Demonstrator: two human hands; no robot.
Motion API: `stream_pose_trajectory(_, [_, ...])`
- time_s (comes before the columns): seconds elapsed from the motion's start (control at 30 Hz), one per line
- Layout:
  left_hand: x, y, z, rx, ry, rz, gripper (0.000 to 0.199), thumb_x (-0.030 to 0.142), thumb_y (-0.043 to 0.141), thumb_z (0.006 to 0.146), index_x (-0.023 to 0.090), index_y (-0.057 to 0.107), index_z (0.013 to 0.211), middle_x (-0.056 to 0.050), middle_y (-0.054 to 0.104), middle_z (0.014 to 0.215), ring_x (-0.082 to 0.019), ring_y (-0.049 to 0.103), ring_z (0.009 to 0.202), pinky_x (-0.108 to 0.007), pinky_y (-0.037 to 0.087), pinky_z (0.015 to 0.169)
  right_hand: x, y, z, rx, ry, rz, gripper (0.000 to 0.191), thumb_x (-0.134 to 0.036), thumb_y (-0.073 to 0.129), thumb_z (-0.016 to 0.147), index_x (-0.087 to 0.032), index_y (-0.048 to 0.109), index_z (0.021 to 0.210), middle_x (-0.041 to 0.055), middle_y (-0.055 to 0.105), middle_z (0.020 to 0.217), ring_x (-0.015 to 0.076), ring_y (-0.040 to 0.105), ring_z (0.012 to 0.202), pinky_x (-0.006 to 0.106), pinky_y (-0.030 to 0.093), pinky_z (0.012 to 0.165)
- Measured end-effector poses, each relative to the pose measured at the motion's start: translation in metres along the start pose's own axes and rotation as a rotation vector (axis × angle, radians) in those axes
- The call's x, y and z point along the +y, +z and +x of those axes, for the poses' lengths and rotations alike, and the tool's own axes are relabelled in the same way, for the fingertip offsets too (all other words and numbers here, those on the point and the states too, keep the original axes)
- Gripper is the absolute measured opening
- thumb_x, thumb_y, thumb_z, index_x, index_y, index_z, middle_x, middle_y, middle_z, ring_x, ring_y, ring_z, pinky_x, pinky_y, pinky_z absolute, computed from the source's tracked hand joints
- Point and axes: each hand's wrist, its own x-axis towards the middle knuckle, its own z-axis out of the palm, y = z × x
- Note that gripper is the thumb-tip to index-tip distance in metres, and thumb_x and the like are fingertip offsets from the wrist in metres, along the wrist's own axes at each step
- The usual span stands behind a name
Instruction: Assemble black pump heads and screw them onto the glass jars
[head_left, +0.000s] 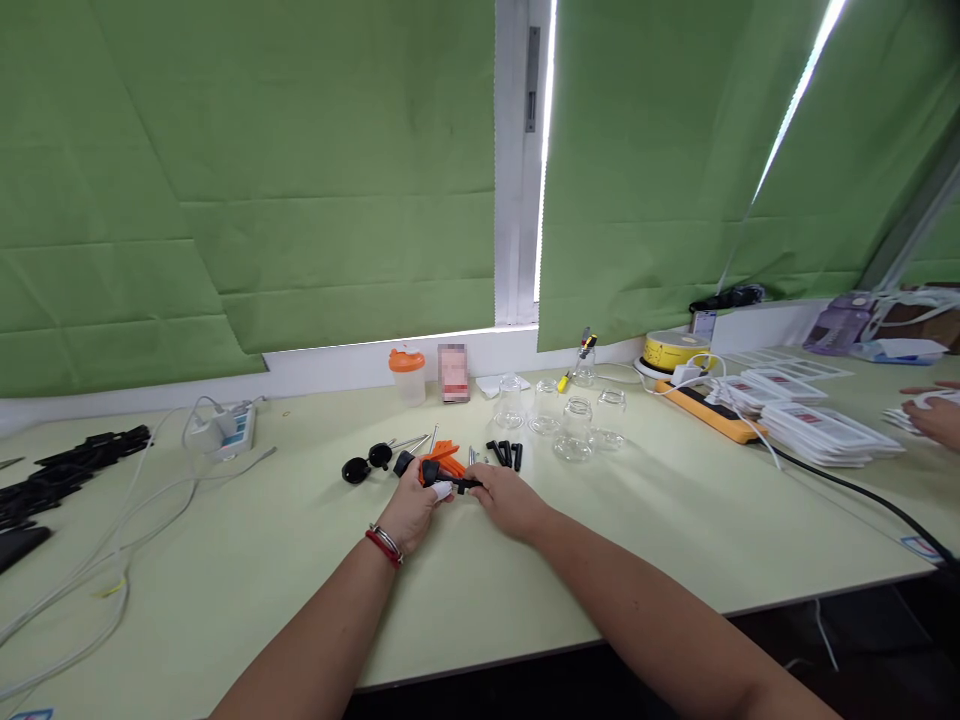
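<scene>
Just in front of the small loose parts, my left hand is closed around a black plastic part, with something white at its fingertips. My right hand pinches the slim black end that reaches across from the left hand. Whether the two black pieces are joined I cannot tell. Behind the hands are orange plastic pieces, partly covered. Black L-shaped handles lie to the right. To the left, two round black pieces lie near thin metal rods.
Clear glass jars stand behind on the right. An orange-lidded cup is near the wall. An orange power strip and stacked white packs lie right, by another person's hand. Cables cross the left side.
</scene>
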Motion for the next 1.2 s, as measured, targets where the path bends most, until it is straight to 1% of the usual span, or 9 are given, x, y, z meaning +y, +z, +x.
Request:
stream_pose_trajectory(0.37, [-0.002,0.000,0.000,-0.010,-0.017,-0.027,0.047,0.013,0.072,0.057,0.019,0.052,0.100,0.001,0.058,0.083,-0.009,0.051,0.066,-0.023,0.041,0.061,-0.002,-0.002,-0.001,0.033,-0.015,0.132,0.022,-0.014,0.045,0.083,-0.020,0.057,0.100,0.0038,0.064,0.089,0.0175,0.057,0.081,0.027,0.039,0.072])
stream_pose_trajectory(0.53, [-0.003,0.001,0.000,-0.022,-0.014,-0.008,0.047,0.012,0.068,0.058,0.020,0.052,0.101,0.001,0.057,0.080,-0.010,0.051,0.064,-0.024,0.041,0.059,-0.005,-0.001,-0.002,0.016,-0.043,0.170,0.028,-0.014,0.042,0.083,-0.020,0.057,0.106,0.0035,0.064,0.088,0.0176,0.057,0.079,0.028,0.041,0.071])
stream_pose_trajectory(0.63, [-0.002,0.002,0.000,-0.019,-0.001,0.022,0.049,0.010,0.065,0.057,0.020,0.051,0.104,0.000,0.058,0.081,-0.013,0.054,0.068,-0.026,0.042,0.061,-0.008,-0.002,-0.003,0.025,-0.115,0.214,0.033,-0.013,0.040,0.084,-0.021,0.057,0.111,0.0042,0.064,0.097,0.0177,0.057,0.087,0.030,0.042,0.078])
stream_pose_trajectory(0.7, [0.000,0.003,-0.001,-0.005,0.022,0.049,0.056,0.009,0.064,0.057,0.021,0.049,0.110,-0.001,0.059,0.087,-0.015,0.056,0.077,-0.028,0.044,0.068,-0.009,-0.002,-0.004,0.036,-0.139,0.256,0.035,-0.013,0.039,0.084,-0.021,0.057,0.113,0.0046,0.064,0.098,0.0170,0.056,0.086,0.030,0.042,0.078])
stream_pose_trajectory(0.8, [0.003,0.004,-0.002,0.048,0.101,0.102,0.067,0.009,0.063,0.059,0.024,0.041,0.121,-0.006,0.056,0.111,-0.019,0.054,0.100,-0.031,0.042,0.086,-0.009,0.000,-0.004,0.033,-0.105,0.340,0.034,-0.014,0.039,0.085,-0.021,0.056,0.114,0.0022,0.061,0.083,0.0134,0.053,0.070,0.028,0.043,0.069])
stream_pose_trajectory(0.93, [0.006,0.007,-0.006,0.077,0.229,0.161,0.063,0.015,0.059,0.067,0.025,0.035,0.124,-0.009,0.033,0.140,-0.022,0.037,0.128,-0.033,0.033,0.102,-0.006,0.008,-0.001,0.010,-0.014,0.589,0.029,-0.016,0.045,0.084,-0.021,0.054,0.111,-0.0018,0.056,0.070,0.0097,0.049,0.058,0.025,0.042,0.060])
stream_pose_trajectory(1.07, [0.003,0.009,-0.008,0.034,0.431,0.395,0.051,0.019,0.051,0.078,0.023,0.031,0.125,-0.009,0.013,0.150,-0.021,0.012,0.139,-0.039,0.017,0.112,-0.005,0.014,0.003,-0.043,0.090,0.948,0.023,-0.024,0.052,0.081,-0.018,0.052,0.103,-0.0015,0.057,0.071,0.0081,0.049,0.052,0.023,0.039,0.050])
stream_pose_trajectory(1.13, [0.000,0.009,-0.009,0.004,0.530,0.541,0.056,0.018,0.053,0.078,0.022,0.028,0.127,-0.011,0.014,0.149,-0.022,0.013,0.139,-0.042,0.014,0.112,-0.004,0.014,0.004,-0.052,0.090,1.066,0.024,-0.027,0.057,0.078,-0.017,0.052,0.100,-0.0019,0.058,0.068,0.0087,0.050,0.049,0.023,0.039,0.047])
stream_pose_trajectory(1.2, [-0.001,0.009,-0.009,-0.004,0.621,0.684,0.065,0.019,0.058,0.073,0.021,0.026,0.130,-0.014,0.019,0.146,-0.026,0.017,0.138,-0.045,0.016,0.111,-0.004,0.013,0.004,-0.062,0.096,1.150,0.027,-0.028,0.062,0.076,-0.016,0.052,0.098,-0.0034,0.057,0.062,0.0094,0.051,0.047,0.023,0.040,0.046])
